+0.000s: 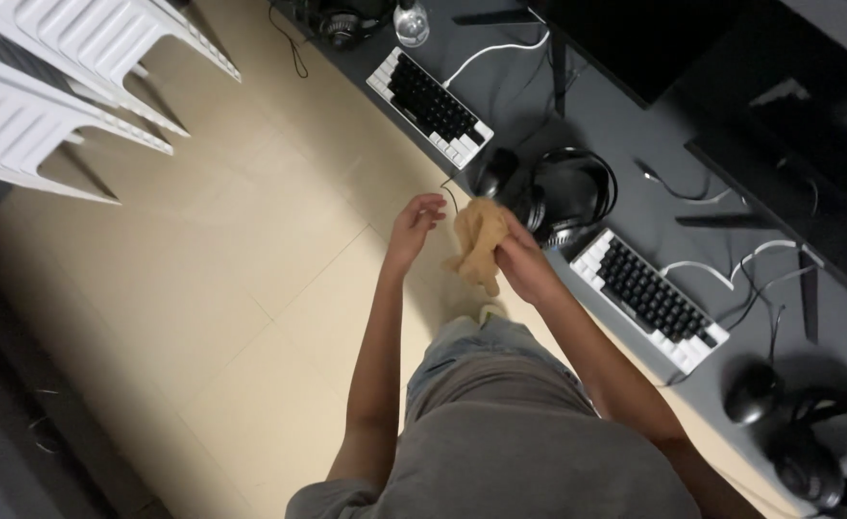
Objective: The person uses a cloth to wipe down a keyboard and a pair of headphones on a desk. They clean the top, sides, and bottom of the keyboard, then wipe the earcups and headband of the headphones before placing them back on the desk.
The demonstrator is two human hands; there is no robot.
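Note:
My right hand [524, 264] grips a crumpled tan cloth [478, 242] that hangs just off the edge of a dark grey desk [635, 183]. My left hand [412, 228] hovers a little to the left of the cloth, fingers loosely curled and holding nothing. Both hands are over the beige tiled floor [241, 279], beside the desk edge. A black headset [567, 197] and a black mouse [493, 173] lie on the desk right behind the cloth.
Two black-and-white keyboards [430, 106] [649, 298] lie on the desk with white cables, dark monitors [635, 38], another mouse [752, 392] and a second headset [808, 466]. White plastic chairs [68, 77] stand stacked at upper left. A bottle [410, 21] stands at the desk's far end.

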